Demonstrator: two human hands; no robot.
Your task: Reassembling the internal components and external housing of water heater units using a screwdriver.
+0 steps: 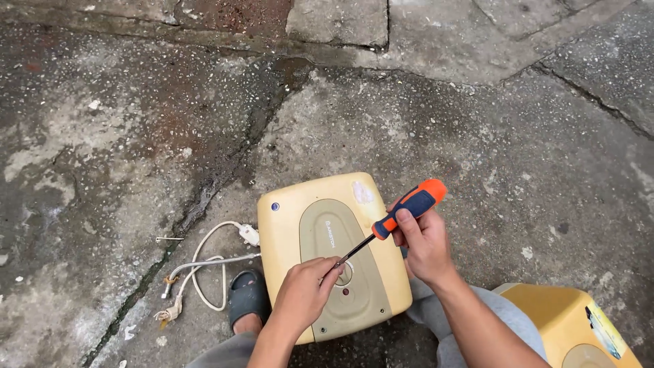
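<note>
Right hand [426, 249] closed around orange-and-blue screwdriver [402, 215]; left hand [306, 293] pinched its shaft at the tip. Tip pressed on knob of yellowed water heater [289, 232], lying on cracked concrete [477, 136]. White cord [204, 272] beside.

Outdoor yard or pavement, makeshift repair spot: cracked, damp concrete slabs [477, 129] fill the frame, a yellowed appliance casing [293, 225] sits straight on the ground, loose cord [204, 272] at lower left.
</note>
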